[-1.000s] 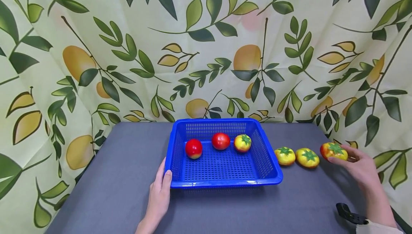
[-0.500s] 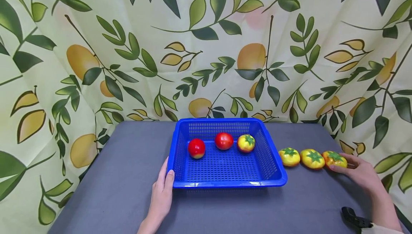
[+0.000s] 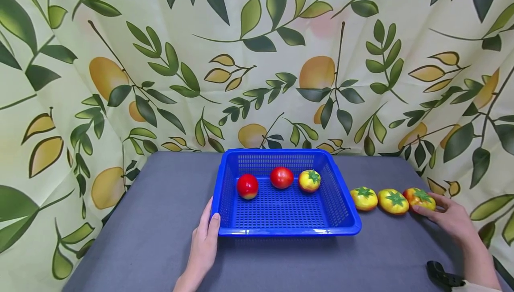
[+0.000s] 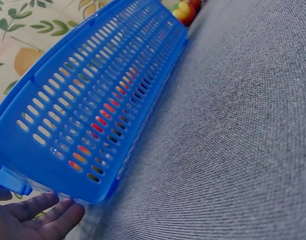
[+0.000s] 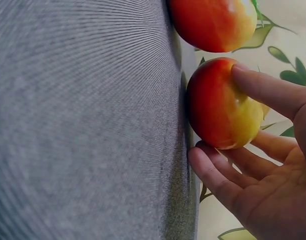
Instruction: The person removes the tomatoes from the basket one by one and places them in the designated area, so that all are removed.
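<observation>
A blue plastic basket stands on the table, with a red tomato, a second red tomato and a yellow tomato inside. My left hand holds its near left corner, thumb over the rim; the left wrist view shows several fingers beside the outer wall. Right of the basket, a yellow tomato, another yellow tomato and a red-yellow tomato lie in a row. My right hand grips the red-yellow one, thumb on one side and fingers on the other.
Grey cloth covers the table. A leaf-patterned curtain hangs behind it and along both sides. On the right forearm sits a black strap.
My right hand has lowered the red-yellow tomato to the end of the row, beside the middle yellow one. The left hand keeps its place on the basket. The head view has shifted slightly.
</observation>
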